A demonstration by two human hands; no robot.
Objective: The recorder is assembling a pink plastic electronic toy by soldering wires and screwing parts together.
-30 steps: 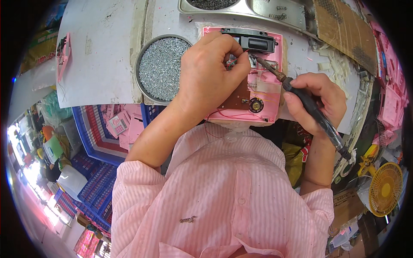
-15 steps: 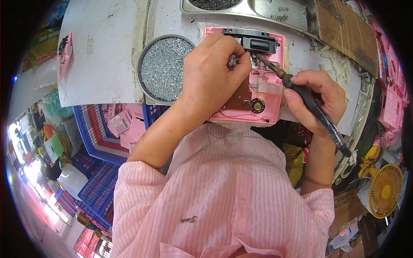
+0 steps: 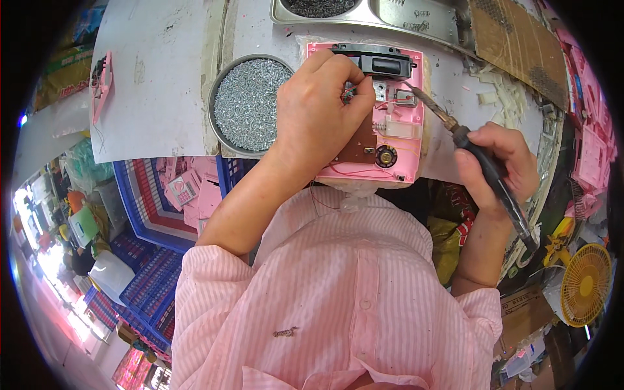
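- Two hands are at the pink case (image 3: 409,166), which lies open on the table (image 3: 156,84), reaching the near edge.
- Over the case's upper left, the left hand (image 3: 322,97) has its fingers pinched on thin wires (image 3: 350,93); the exact grip is partly hidden.
- Right of the case, the right hand (image 3: 500,169) has its fingers clamped around the iron (image 3: 481,156). The tip is by the case's upper right; whether it touches anything, I cannot tell.
- Done, it seems: black unit (image 3: 387,65), board (image 3: 356,149) and speaker (image 3: 387,156) sit inside the case.
- Left, I judge: wiring looks unfinished, and no cover closes the case.
- Edges: the screw tray (image 3: 212,107) is just left of the case, beside the left wrist; the metal tray (image 3: 286,21) lies beyond the case, white strips (image 3: 497,91) to its right.
- Room: the widest stretch of table is left of the case, past the screw tray; a narrower strip runs along the case's right side, under the iron.
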